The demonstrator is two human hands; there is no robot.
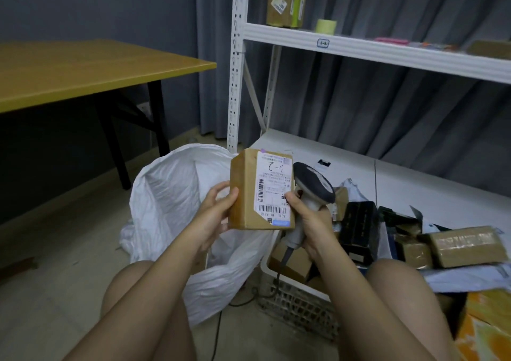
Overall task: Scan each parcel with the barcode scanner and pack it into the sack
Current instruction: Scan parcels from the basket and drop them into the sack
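The left hand (218, 208) grips a labelled cardboard parcel (246, 192) above the open white sack (171, 194), while the right hand (309, 222) clasps the barcode scanner (312, 186) beside it.

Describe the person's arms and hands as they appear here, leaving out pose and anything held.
Both forearms are bare: no sleeves reach into view. The left hand and right hand wear no gloves, and no rings, watch or wristband show on either. No markings are visible. Nails look short and unpainted, though blur makes that uncertain.
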